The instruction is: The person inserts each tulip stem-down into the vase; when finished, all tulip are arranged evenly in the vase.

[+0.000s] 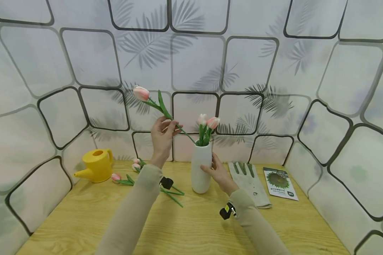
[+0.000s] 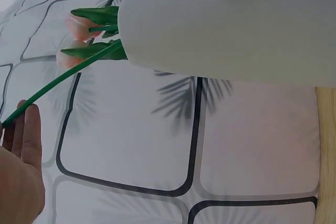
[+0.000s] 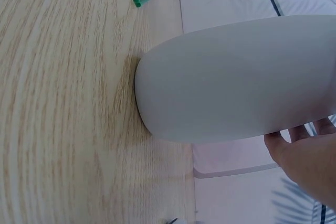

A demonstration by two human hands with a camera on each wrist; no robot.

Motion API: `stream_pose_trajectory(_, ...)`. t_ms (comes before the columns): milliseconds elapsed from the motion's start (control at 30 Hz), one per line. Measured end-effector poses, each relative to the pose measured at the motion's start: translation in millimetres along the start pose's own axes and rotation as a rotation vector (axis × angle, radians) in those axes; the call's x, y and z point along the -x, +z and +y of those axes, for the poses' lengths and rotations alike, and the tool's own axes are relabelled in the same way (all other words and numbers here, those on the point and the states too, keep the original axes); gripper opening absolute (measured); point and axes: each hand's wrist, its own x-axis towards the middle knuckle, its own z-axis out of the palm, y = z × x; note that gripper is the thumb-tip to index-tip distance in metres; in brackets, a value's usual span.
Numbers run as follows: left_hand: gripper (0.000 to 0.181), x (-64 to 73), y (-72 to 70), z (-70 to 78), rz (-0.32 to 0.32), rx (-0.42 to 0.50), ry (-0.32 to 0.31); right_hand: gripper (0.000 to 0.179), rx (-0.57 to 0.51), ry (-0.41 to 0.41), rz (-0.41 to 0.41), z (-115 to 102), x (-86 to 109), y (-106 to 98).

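Tulip (image 1: 164, 109) in hand, pink-headed and tilted to the upper left, its stem slanting down to the mouth of the vase (image 1: 199, 179); whether the stem's end is inside the rim, I cannot tell.

Nearest are two beige sleeves (image 1: 129, 212), each with a small black device (image 1: 166, 183) at the wrist, reaching over the wood-grained desk (image 1: 191, 230). Past the left sleeve, loose tulips (image 1: 116, 177) lie on the desk, heads to the left, stems to the right, partly hidden by the forearm.

The hands are apart. The left hand (image 1: 164, 134) pinches the held stem between thumb and fingers, higher than the vase. The right hand (image 1: 218, 171) grips the vase's right side, thumb across the front, fingers round the back.

White and smooth, the vase stands upright on the desk, with two pink-and-white blooms (image 1: 213, 123) above its rim. To its right lie a pale glove (image 1: 253, 187) with green on the fingers, then a packet (image 1: 279, 182) picturing a sunflower. Far left sits a yellow watering can (image 1: 97, 170), spout leftward. Behind everything rises a backdrop (image 1: 194, 60) of rounded outlines and leaf prints.
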Motion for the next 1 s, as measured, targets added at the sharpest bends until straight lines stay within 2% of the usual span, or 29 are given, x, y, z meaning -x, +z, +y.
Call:
stream_pose_trajectory(300,0.015,8.5,11.1,-11.7,-0.101,-0.071,0.05,0.084,-0.007,-0.007,0.001,-1.6,2.2,0.5)
stream_pose_trajectory(533,0.019,16.1,17.9,-24.7,-0.155,-0.172,0.077,0.085,0.003,-0.02,-0.004,1.5,0.7,-0.4)
stream_pose_trajectory(767,0.021,26.0,20.3,-30.2,-0.243,-0.317,0.077,0.087,-0.012,-0.023,0.001,27.4,-20.1,-4.7)
stream_pose_trajectory(900,0.019,28.4,22.5,-32.4,-0.283,-0.383,0.068,0.086,-0.018,-0.042,0.016,30.9,-20.7,-4.0)
stream_pose_trajectory(1000,0.019,28.9,24.7,-33.1,-0.295,-0.429,0.114,0.085,-0.013,-0.055,0.022,30.7,-20.0,-3.4)
